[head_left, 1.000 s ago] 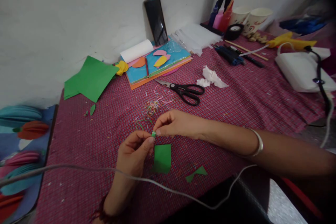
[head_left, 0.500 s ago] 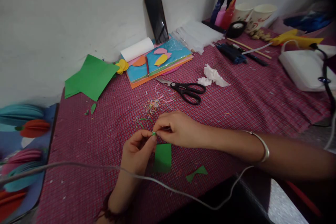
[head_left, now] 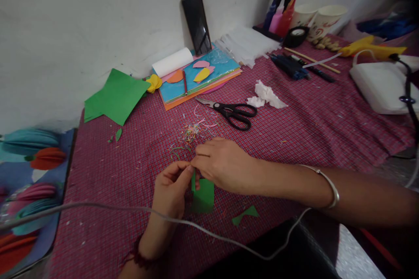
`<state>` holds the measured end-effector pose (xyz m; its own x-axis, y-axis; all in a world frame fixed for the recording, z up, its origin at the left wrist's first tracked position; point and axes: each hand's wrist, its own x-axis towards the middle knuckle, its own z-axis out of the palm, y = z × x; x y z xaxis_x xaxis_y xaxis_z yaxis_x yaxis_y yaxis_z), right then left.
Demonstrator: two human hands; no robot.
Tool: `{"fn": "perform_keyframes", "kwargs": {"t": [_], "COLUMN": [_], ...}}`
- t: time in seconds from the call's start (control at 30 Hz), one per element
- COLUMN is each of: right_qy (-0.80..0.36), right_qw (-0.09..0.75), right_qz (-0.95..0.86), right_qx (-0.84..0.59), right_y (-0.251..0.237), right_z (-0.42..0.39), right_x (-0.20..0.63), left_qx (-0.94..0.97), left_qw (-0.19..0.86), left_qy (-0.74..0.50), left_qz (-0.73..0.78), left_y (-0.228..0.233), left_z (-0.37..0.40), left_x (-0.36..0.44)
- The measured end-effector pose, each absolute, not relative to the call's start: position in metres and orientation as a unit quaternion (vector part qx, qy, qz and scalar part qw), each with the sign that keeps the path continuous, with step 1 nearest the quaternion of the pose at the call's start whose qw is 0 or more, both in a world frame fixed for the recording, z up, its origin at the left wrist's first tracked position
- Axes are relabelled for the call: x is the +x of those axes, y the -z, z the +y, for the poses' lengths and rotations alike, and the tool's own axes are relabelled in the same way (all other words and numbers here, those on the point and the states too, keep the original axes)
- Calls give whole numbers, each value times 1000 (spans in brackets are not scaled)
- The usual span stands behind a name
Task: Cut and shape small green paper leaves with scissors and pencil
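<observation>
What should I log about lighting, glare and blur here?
Head view: dim lighting, upper-right corner nearly black; pale reflection low on the black rectangular phone; same head view: the thin grey cable blurs toward the left edge; the bare left hand and narrow green paper strip look soft, fine detail unclear.

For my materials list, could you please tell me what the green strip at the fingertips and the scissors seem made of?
Green strip: likely paper or thin card, matte and evenly coloured. Scissors: blades probably metal, greyish with a faint sheen; handles black and smooth-looking, perhaps plastic.
</observation>
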<state>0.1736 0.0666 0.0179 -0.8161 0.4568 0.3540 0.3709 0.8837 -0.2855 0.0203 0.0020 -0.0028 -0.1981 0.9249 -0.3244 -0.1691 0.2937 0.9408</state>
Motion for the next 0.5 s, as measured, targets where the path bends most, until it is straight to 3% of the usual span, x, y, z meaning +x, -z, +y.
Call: {"fn": "perform_keyframes", "kwargs": {"t": [0.23, 0.5], "right_qy": [-91, -292], "right_qw": [220, 251], "right_qz": [-946, -883], "right_qx": [-220, -267], "right_y": [-19, -20], "right_z": [63, 69], "right_x": [174, 173], "left_qx": [348, 333], "left_qw": [506, 518], "left_qy": [-519, -533], "left_qz": [595, 581], "left_y": [4, 4], "left_z": [1, 2], "left_x": [22, 23]}}
